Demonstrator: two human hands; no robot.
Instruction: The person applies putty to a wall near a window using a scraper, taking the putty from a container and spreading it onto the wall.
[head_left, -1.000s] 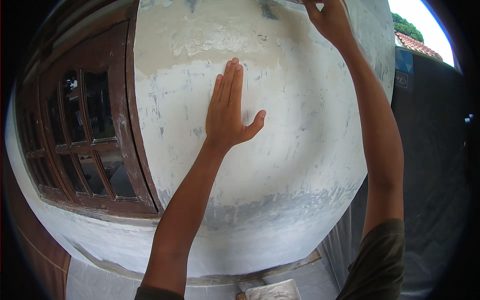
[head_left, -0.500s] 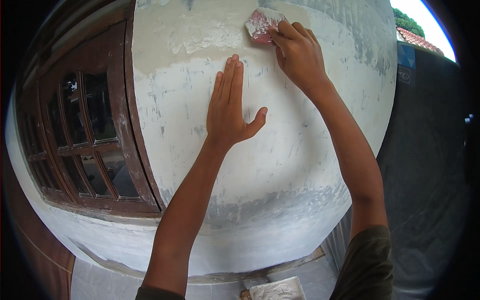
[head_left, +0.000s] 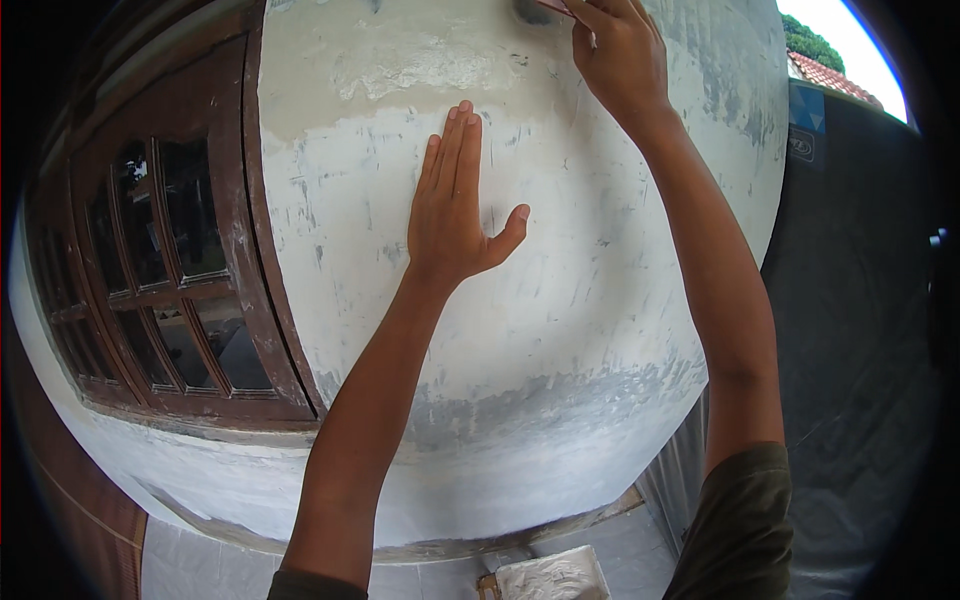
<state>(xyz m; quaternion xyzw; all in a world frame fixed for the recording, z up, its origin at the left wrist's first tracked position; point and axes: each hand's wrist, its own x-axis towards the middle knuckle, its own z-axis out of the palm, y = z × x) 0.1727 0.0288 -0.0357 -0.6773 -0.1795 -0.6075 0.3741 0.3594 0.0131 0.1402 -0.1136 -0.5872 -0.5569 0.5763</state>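
My left hand (head_left: 448,205) lies flat against the white wall (head_left: 540,320), fingers pointing up and thumb spread, holding nothing. Higher up and to the right, my right hand (head_left: 628,62) grips a pinkish putty scraper (head_left: 556,5) at the top edge of the picture. Only a thin side of its blade shows; the rest is cut off. Whether the blade touches the wall cannot be seen. Above my left fingertips, a shiny wet patch of putty (head_left: 415,68) covers part of the wall. Grey streaks and rough spots mark the surface around it.
A brown wooden window (head_left: 240,340) with glass panes is at the left. Black sheeting (head_left: 850,300) hangs along the right. Below, a white-smeared flat board or tray (head_left: 552,577) rests on the grey tiled floor (head_left: 215,560). A tiled roof (head_left: 835,80) shows outside.
My right hand has moved up and slightly right with the scraper, whose blade face was visible before and now shows edge-on. My left hand stays flat on the wall.
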